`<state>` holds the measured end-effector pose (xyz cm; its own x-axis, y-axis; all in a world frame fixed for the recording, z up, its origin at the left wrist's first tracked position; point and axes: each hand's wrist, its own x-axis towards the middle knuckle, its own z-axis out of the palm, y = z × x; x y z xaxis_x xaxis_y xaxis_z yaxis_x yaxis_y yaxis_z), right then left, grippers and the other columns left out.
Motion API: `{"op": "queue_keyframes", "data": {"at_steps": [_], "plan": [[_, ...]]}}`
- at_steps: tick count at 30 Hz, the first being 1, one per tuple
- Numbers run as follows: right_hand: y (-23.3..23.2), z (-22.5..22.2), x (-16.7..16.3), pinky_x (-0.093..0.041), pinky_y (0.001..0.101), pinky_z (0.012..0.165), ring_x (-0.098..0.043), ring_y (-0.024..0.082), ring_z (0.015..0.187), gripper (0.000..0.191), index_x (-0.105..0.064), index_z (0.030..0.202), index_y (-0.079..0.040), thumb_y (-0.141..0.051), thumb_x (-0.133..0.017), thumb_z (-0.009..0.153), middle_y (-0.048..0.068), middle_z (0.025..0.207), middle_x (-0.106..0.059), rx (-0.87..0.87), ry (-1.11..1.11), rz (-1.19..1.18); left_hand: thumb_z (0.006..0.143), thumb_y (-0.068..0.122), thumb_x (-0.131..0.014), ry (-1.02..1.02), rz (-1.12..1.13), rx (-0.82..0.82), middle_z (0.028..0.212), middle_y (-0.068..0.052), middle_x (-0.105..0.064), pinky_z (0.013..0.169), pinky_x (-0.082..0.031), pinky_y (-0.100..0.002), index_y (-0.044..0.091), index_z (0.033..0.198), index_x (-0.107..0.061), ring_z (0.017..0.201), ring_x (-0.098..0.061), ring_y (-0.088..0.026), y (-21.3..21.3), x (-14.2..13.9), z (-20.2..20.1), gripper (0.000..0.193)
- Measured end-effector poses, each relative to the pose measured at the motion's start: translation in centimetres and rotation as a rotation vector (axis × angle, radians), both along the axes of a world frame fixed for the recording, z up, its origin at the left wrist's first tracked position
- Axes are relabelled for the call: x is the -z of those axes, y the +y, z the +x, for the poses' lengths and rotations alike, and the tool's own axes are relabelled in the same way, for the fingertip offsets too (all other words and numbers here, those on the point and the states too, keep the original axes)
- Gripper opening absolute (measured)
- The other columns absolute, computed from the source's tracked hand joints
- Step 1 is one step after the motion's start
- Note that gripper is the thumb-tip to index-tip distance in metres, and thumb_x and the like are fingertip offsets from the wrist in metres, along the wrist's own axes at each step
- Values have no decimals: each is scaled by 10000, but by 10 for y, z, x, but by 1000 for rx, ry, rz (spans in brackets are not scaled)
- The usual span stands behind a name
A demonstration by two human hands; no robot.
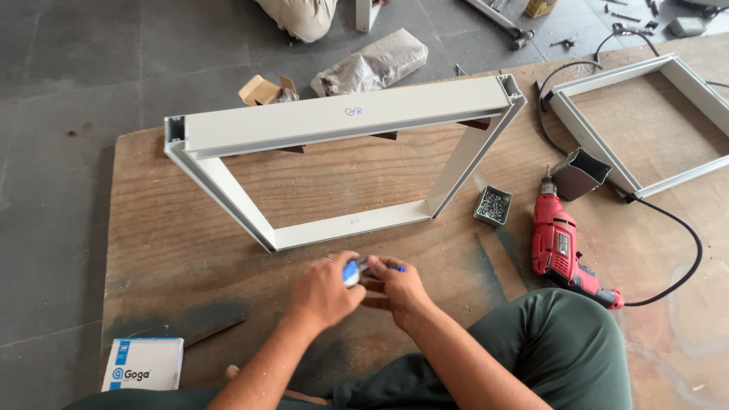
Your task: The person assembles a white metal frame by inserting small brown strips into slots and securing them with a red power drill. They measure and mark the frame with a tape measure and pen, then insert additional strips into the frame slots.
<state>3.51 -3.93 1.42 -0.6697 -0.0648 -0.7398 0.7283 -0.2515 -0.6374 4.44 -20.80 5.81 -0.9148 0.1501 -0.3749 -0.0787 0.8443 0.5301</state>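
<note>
Both hands meet near the front edge of the wooden board (175,250). The left hand (323,292) and the right hand (399,292) are curled shut around a small blue and white tool (353,271). A white metal frame (342,163) stands just behind them. A red drill (562,254) lies toward the right edge.

White-blue box (143,364), near left board corner
</note>
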Motion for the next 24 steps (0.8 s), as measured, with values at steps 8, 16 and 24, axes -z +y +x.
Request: {"op": "queue_keyframes", "data": {"at_steps": [8, 16, 24], "plan": [[70, -50, 8, -556, 393, 563, -667, 232, 764, 332, -677, 1171, -75, -331, -656, 960, 98, 1009, -710, 207, 128, 406, 894, 483, -611, -73, -193, -64, 1002, -50, -765, 796, -613, -428, 390, 1194, -700, 940, -745, -238, -70, -5, -8, 326], [83, -69, -6, -570, 367, 596, -692, 205, 757, 315, -738, 1139, -90, -351, -669, 976, 59, 930, -740, 201, 138, 777, 926, 529, -598, -60, -475, -223, 1222, -40, -741, 960, -566, -470, 361, 1174, -761, 1175, -684, -308, -142, 11, -20, 341], [85, -63, -6, -540, 321, 636, -722, 187, 751, 339, -793, 1119, -128, -407, -691, 956, 62, 848, -764, 139, 326, 1093, 944, 602, -549, -103, -600, -181, 1256, 27, -715, 958, -558, -476, 387, 1162, -770, 1230, -650, -264, -144, 10, -30, 377]]}}
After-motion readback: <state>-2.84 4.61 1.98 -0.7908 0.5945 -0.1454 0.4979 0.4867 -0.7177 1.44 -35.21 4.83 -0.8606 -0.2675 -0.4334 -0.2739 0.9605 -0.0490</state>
